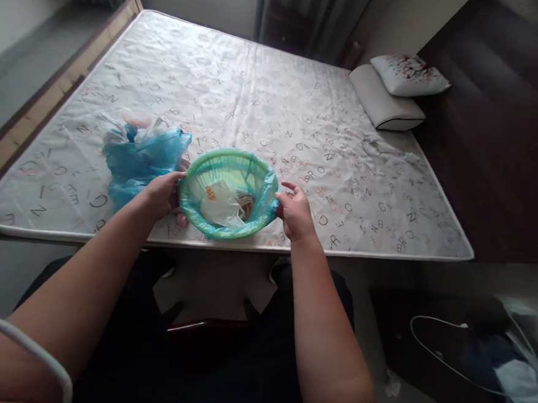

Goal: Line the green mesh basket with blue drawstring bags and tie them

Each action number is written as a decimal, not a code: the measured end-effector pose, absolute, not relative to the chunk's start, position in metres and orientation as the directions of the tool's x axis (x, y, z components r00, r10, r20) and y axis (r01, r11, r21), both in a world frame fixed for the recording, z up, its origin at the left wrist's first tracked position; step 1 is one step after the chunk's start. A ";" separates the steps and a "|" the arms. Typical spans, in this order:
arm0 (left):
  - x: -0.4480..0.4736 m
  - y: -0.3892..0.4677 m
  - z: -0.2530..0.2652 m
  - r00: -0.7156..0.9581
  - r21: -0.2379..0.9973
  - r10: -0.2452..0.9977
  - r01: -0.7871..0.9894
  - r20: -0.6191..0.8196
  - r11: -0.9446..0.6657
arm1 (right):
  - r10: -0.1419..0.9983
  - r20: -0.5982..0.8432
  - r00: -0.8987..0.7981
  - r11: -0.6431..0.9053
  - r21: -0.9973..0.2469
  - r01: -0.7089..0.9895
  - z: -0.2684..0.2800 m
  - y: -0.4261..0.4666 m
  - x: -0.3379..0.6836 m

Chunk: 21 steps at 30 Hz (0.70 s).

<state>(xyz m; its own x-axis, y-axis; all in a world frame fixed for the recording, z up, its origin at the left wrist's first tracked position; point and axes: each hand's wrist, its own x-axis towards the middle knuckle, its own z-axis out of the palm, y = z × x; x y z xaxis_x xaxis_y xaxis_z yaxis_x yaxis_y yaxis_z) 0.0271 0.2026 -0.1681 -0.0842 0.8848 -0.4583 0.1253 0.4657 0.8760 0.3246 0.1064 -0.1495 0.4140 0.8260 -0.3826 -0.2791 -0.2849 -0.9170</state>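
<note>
A round green trash bin (193,167) lined with a thin blue plastic bag (269,192) is between my two hands at the near edge of the mattress. Inside it lies crumpled white plastic (223,204) with an orange mark, beside a brownish striped piece (245,205). My left hand (162,194) grips the bin's left rim. On the opposite side, my right hand (295,210) pinches the lined rim, its index finger stretched out. Just left of the bin rests a crumpled blue plastic bag (143,159) with whitish plastic (117,126) behind it.
The letter-printed mattress (275,110) sits on a wooden bed frame (65,80). A beige pillow (382,99) and a flower-print cushion (409,76) lie at the far right. At lower right, a white cable (437,354) crosses a dark surface. Another white cable (33,348) hangs at lower left.
</note>
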 end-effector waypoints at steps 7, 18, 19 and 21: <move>0.012 0.203 -0.162 -0.082 0.872 0.957 0.396 -0.279 0.289 | 0.836 -0.066 0.544 -0.175 -0.973 0.151 -0.158 0.098 0.322; 0.031 0.187 -0.184 0.032 0.611 0.922 0.739 0.386 -0.282 | 0.930 -0.032 0.366 -0.109 -0.975 0.192 -0.163 0.090 0.284; 0.032 0.186 -0.184 0.029 0.618 0.921 0.733 0.389 -0.284 | 0.933 -0.058 0.355 -0.112 -0.985 0.133 -0.163 0.091 0.286; 0.034 0.185 -0.181 0.009 0.650 0.924 0.708 0.382 -0.276 | 0.948 -0.102 0.302 -0.112 -0.994 0.014 -0.164 0.093 0.288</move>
<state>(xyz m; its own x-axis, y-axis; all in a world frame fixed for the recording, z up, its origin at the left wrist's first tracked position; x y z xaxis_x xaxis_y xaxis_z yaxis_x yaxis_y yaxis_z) 0.0342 0.1851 -0.1813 0.0090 0.9240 0.3822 0.7076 -0.2760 0.6505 0.2878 0.0929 -0.1637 0.3018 0.9479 -0.1025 0.0138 -0.1118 -0.9936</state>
